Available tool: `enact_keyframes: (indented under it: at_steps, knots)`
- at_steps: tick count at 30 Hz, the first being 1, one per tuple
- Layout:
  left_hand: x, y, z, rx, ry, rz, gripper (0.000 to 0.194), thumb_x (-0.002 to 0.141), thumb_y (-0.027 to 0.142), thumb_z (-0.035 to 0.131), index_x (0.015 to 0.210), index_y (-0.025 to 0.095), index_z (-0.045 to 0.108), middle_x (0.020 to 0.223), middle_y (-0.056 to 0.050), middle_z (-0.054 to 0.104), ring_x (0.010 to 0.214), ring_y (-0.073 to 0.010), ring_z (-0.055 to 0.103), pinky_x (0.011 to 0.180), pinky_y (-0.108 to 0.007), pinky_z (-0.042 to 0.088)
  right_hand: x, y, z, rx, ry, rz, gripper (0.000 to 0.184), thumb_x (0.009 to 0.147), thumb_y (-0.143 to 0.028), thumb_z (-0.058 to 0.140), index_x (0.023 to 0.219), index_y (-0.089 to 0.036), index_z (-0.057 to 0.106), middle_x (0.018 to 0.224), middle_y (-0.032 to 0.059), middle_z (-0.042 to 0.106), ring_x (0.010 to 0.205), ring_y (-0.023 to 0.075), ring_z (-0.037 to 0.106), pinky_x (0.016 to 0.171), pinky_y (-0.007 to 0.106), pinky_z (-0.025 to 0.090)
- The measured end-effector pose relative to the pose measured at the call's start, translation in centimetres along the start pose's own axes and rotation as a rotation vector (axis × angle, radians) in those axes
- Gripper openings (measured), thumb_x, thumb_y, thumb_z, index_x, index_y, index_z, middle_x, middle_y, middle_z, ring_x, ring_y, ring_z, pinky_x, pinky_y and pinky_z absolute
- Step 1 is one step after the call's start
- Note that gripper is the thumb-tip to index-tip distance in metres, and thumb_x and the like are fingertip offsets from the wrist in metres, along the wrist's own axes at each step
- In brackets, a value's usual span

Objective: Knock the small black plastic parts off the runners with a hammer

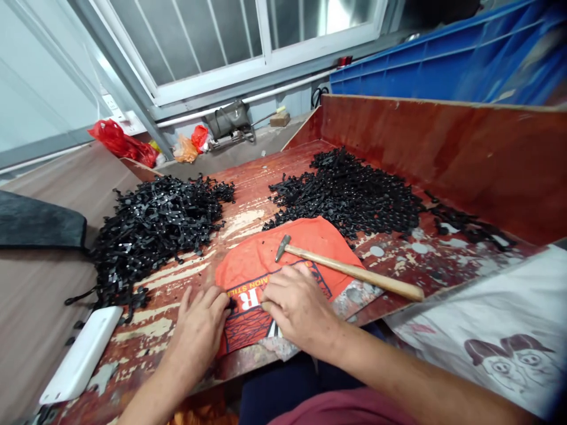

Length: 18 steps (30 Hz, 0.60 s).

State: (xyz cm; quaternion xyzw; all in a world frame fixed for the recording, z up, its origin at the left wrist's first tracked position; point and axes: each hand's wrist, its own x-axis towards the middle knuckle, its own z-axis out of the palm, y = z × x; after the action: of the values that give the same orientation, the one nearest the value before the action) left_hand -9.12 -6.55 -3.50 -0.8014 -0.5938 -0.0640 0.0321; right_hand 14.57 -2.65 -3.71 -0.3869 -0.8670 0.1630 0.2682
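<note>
An orange printed cloth [248, 265] lies on the worn red board, close to my body. My left hand [199, 319] rests at the cloth's left edge with its fingers bent, a small black part [231, 304] at the fingertips. Over the middle of the print, my right hand [295, 304] is closed, thumb and fingers drawn together; what they pinch, if anything, is hidden. A hammer [349, 265] with a wooden handle lies across the cloth beyond my right hand, its metal head to the left and its handle end to the right.
Heaps of small black parts lie on the left [159, 212] and at the back right [354, 195]. A white phone-shaped object [82, 357] is at the left. A raised red wooden wall [443, 153] bounds the right, with a white printed bag [487, 319] nearer.
</note>
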Motion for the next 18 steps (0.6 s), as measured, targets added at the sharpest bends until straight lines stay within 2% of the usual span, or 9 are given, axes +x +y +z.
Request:
enact_keyframes:
  at_steps: [2, 5, 8, 11, 14, 18]
  knots:
    - [0.1, -0.3, -0.3, -0.181, 0.013, -0.084, 0.022, 0.095, 0.023, 0.043, 0.089, 0.023, 0.064, 0.091, -0.004, 0.063, 0.09, -0.0229, 0.059, 0.095, -0.045, 0.044, 0.6, 0.0, 0.9, 0.01, -0.036, 0.04, 0.013, 0.089, -0.021, 0.067, 0.076, -0.02, 0.064, 0.084, -0.0001, 0.067, 0.09, 0.0188, 0.052, 0.082, 0.035, 0.028]
    - [0.3, -0.2, -2.0, -0.62, 0.028, -0.258, 0.018, 0.092, 0.036, 0.053, 0.087, 0.022, 0.064, 0.093, -0.005, 0.058, 0.092, -0.0219, 0.056, 0.083, -0.033, 0.047, 1.0, 0.2, 1.8, 0.017, -0.049, 0.076, 0.012, 0.086, -0.023, 0.071, 0.076, -0.019, 0.065, 0.084, 0.0, 0.067, 0.089, 0.0188, 0.053, 0.08, 0.035, 0.028]
    - [0.2, 1.0, -3.7, -1.201, -0.089, -0.491, 0.019, 0.088, 0.039, 0.061, 0.09, 0.021, 0.065, 0.09, -0.002, 0.057, 0.084, -0.017, 0.054, 0.074, -0.027, 0.046, 0.7, 0.4, 1.8, 0.032, -0.044, 0.086, 0.009, 0.087, -0.022, 0.07, 0.079, -0.02, 0.067, 0.085, 0.0004, 0.066, 0.089, 0.0188, 0.053, 0.081, 0.035, 0.028]
    - [-0.1, 2.8, -4.2, -1.701, -0.169, -0.741, 0.017, 0.081, 0.034, 0.071, 0.083, 0.018, 0.067, 0.083, -0.001, 0.055, 0.069, -0.0117, 0.049, 0.067, -0.025, 0.047, 0.5, 0.4, 1.7, 0.058, -0.032, 0.083, 0.007, 0.087, -0.019, 0.068, 0.081, -0.021, 0.067, 0.087, 0.0, 0.066, 0.09, 0.0187, 0.053, 0.083, 0.035, 0.029]
    - [-0.4, 4.2, -4.0, -1.945, -0.194, -0.889, 0.016, 0.074, 0.03, 0.076, 0.073, 0.016, 0.068, 0.092, -0.005, 0.06, 0.074, -0.0129, 0.052, 0.073, -0.03, 0.052, 0.8, 0.5, 1.6, 0.048, -0.014, 0.069, 0.009, 0.089, -0.018, 0.065, 0.081, -0.02, 0.067, 0.087, 0.0017, 0.067, 0.091, 0.0202, 0.053, 0.084, 0.037, 0.029]
    - [-0.3, 5.9, -4.3, -2.034, -0.168, -0.907, 0.016, 0.073, 0.031, 0.077, 0.07, 0.018, 0.069, 0.109, -0.006, 0.064, 0.085, -0.0161, 0.057, 0.078, -0.034, 0.055, 1.1, 0.6, 1.2, 0.006, -0.023, 0.044, 0.007, 0.088, -0.017, 0.063, 0.084, -0.018, 0.068, 0.089, 0.0054, 0.067, 0.093, 0.0233, 0.053, 0.084, 0.039, 0.031]
